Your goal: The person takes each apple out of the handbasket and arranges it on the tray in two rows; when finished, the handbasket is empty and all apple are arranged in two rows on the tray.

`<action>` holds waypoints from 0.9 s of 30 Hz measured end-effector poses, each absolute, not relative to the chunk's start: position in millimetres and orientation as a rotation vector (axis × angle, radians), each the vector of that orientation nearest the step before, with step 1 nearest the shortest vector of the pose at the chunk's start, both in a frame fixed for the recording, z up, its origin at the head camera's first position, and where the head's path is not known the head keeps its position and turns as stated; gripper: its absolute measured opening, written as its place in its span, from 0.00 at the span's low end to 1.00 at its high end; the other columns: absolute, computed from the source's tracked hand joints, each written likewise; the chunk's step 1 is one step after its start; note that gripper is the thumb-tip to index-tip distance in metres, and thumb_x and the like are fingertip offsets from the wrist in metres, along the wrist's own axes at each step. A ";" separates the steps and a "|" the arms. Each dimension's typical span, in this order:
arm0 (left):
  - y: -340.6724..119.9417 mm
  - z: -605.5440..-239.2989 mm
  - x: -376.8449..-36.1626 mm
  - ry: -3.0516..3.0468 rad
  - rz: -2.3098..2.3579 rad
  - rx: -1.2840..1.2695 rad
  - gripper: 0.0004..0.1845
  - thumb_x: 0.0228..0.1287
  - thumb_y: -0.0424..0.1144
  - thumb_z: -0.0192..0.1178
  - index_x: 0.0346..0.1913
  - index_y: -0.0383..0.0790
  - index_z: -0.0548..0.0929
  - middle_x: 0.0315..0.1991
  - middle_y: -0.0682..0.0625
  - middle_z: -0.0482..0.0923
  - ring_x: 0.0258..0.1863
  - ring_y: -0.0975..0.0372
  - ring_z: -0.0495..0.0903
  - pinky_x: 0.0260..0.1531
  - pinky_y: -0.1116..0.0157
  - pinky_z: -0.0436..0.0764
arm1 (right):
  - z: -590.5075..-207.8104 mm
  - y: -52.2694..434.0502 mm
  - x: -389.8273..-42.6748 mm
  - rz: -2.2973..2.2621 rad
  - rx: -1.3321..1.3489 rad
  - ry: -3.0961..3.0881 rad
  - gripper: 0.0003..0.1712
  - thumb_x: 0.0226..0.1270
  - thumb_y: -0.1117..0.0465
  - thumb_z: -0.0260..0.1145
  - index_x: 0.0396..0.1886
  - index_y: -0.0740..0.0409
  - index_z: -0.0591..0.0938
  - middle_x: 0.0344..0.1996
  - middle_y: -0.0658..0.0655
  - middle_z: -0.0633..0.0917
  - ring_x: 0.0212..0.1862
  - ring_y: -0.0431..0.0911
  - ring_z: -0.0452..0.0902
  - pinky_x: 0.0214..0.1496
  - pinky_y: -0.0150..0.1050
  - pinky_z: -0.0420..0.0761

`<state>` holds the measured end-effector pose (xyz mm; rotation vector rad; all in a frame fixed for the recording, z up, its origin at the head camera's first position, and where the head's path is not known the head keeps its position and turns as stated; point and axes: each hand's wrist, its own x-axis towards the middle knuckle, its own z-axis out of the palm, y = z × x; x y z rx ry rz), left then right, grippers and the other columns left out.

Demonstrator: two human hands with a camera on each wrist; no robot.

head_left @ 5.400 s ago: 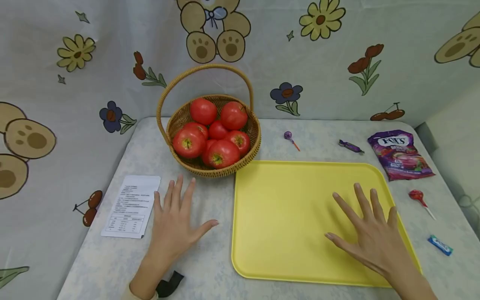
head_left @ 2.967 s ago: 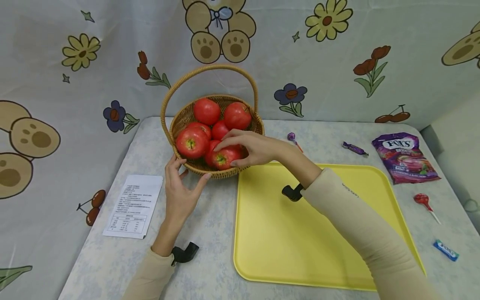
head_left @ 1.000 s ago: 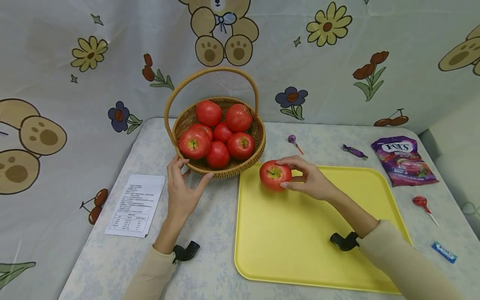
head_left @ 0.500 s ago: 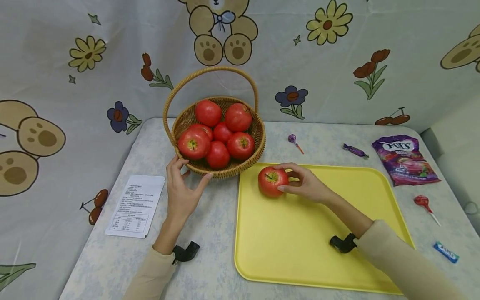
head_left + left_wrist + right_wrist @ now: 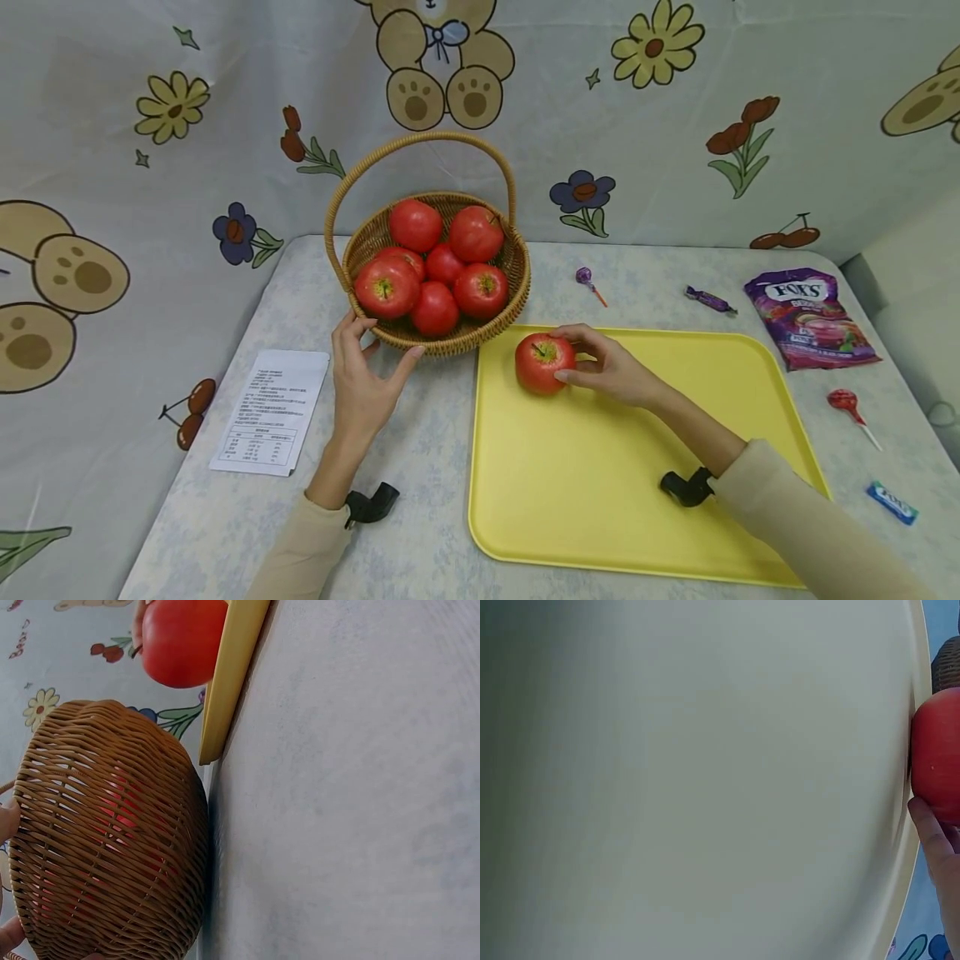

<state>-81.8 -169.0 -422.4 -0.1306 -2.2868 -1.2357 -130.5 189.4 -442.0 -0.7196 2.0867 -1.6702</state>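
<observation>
My left hand point(image 5: 363, 392) holds the near rim of a wicker basket point(image 5: 480, 336), thumb and fingers spread along it; fingertips point(image 5: 9, 817) show at the rim in the left wrist view. Several red apples point(image 5: 386, 287) fill the basket. Over the back left corner of a yellow tray point(image 5: 600, 492), my right hand point(image 5: 611, 367) grips one red apple point(image 5: 538, 364) between thumb and fingers. That apple point(image 5: 937, 757) shows at the right edge of the right wrist view, at the tray's surface or very near it.
A purple lollipop point(image 5: 584, 277), a purple wrapped candy point(image 5: 709, 301) and a Fox's candy bag point(image 5: 810, 321) lie behind the tray. To its right are a red lollipop point(image 5: 843, 402) and a small blue packet point(image 5: 892, 502). A printed sheet point(image 5: 270, 412) lies at left.
Both hands were spread over the table and tray. The left has come to the basket rim. The right has lifted an apple from the basket and carried it right and down to the tray.
</observation>
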 end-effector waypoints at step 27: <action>-170.2 -424.3 -83.0 -2.275 -1.267 -0.148 0.36 0.53 0.45 0.75 0.58 0.32 0.67 0.69 0.39 0.60 0.69 0.56 0.65 0.53 0.53 0.83 | -380.2 179.1 -145.5 -1.424 -1.083 2.577 0.39 0.56 0.70 0.74 0.67 0.57 0.70 0.65 0.59 0.72 0.67 0.53 0.66 0.62 0.56 0.78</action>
